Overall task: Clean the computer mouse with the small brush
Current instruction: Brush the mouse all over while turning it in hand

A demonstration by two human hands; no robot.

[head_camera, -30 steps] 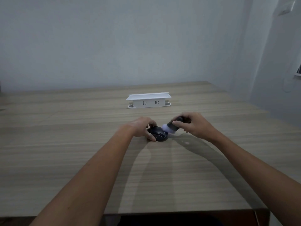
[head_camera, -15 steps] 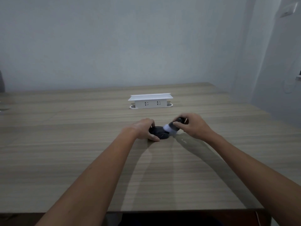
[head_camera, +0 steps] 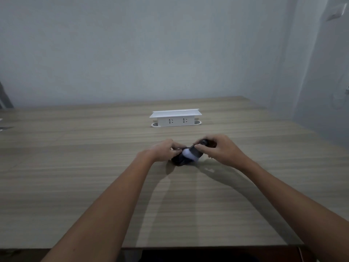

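Cleaning under way at frame centre: the mouse (head_camera: 179, 160) is steadied on the worktop (head_camera: 75, 167) in the left hand (head_camera: 164, 150) grip while the brush (head_camera: 194, 150), clasped in the right hand (head_camera: 220, 150), is pressed on its top, remaining surfaces judged unfinished.

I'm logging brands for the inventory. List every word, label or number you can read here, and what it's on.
No readable text in this view.
Socket box: only socket slots, no lettering.
Mouse: dark and blurred, no logo legible.
Brush: no marking visible.
Wall plate: too small to tell.
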